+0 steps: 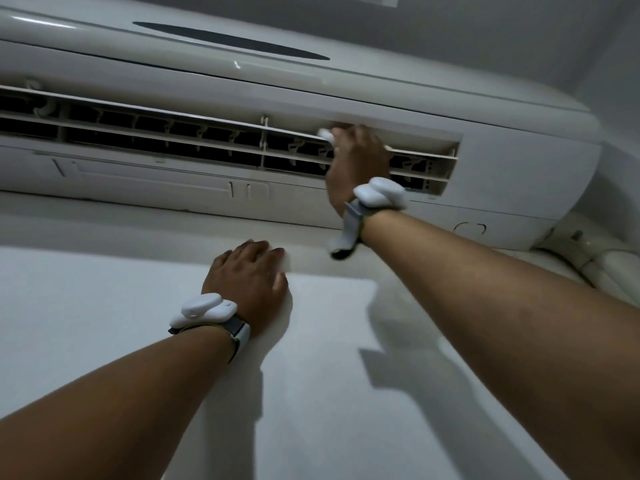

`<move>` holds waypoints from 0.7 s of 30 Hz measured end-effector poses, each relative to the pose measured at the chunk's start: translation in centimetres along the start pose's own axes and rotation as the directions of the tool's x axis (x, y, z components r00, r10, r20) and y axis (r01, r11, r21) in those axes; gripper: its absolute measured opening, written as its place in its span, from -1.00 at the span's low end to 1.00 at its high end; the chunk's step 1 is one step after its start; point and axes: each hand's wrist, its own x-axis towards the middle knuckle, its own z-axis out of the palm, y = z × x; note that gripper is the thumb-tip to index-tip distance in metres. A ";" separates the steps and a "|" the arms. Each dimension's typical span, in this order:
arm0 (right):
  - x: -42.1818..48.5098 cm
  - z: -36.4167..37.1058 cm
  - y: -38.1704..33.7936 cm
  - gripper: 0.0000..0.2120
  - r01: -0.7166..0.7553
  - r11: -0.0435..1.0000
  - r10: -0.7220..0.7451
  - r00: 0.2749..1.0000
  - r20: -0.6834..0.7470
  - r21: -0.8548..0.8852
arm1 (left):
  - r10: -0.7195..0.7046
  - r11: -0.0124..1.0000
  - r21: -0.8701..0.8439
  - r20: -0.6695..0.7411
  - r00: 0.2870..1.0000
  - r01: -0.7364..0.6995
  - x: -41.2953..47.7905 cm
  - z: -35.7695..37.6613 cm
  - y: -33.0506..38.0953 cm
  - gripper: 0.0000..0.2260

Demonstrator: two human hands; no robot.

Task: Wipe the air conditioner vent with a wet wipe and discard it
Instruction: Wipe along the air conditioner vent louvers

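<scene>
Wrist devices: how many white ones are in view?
2. One wrist device on the right wrist, in front of the vent; another on the left wrist, by the wall.

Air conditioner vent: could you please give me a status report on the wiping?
Right hand holds wet wipe against vent, right of centre. Left hand flat on wall below. Nothing blocking the vent.

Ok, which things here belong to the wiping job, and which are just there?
Job: air conditioner vent; wet wipe, gripped by the right hand at the vent's upper edge.
Just there: wall, with the left hand resting flat on it; wrist devices on both wrists; white piping beside the unit.
</scene>
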 end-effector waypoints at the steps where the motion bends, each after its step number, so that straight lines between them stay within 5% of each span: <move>1: 0.2 0.4 -1.5 -0.65 0.043 0.999 -0.044 0.999 0.015 0.025 | -0.004 1.000 -0.003 -0.009 1.000 0.004 -0.1 0.0 0.1 -0.65; 12: 1.5 0.6 -2.9 -0.67 0.264 0.964 -0.265 0.959 0.102 0.023 | -0.017 1.000 0.007 -0.001 1.000 0.017 0.0 0.4 -0.2 -0.61; 21: -1.3 -0.4 5.3 -0.51 0.216 0.975 -0.217 0.976 -0.019 -0.044 | -0.027 1.000 0.005 -0.004 1.000 0.027 0.0 0.3 0.0 -0.61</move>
